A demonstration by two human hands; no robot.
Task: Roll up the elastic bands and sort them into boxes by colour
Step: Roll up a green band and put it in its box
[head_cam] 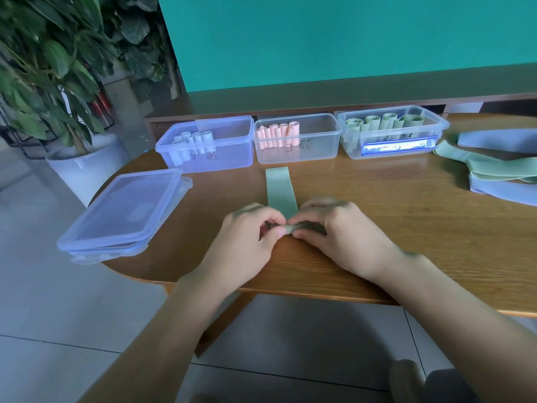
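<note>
Green elastic band (280,189), printed "30 LB" at its far end, lies flat along the wooden counter (406,216), running from the person toward the middle box. In the head view, the only one here, its near end is curled into a small tight roll held between both hands. The left hand (250,228) pinches the left end of the roll, thumb and forefinger closed on it; the right hand (334,228) has its fingers (308,226) curled over the right end, thumb underneath.

Behind stand three clear boxes in a row: the blue box (207,145) with pale blue rolls, the pink box (297,138) with pink rolls, and the green box (392,132) with green rolls, which is where this band should go. Two lids (125,207) are stacked at the counter's left edge. More unrolled bands (494,170), blue and green, lie in a loose heap at the right.

The band looks thin, soft and light, with a slightly grippy rubbery face. It will likely spring open if released, so the roll is best held at both ends with steady pressure, thumbs pushing it forward along the flat strip. Most of its length is not yet rolled.
</note>
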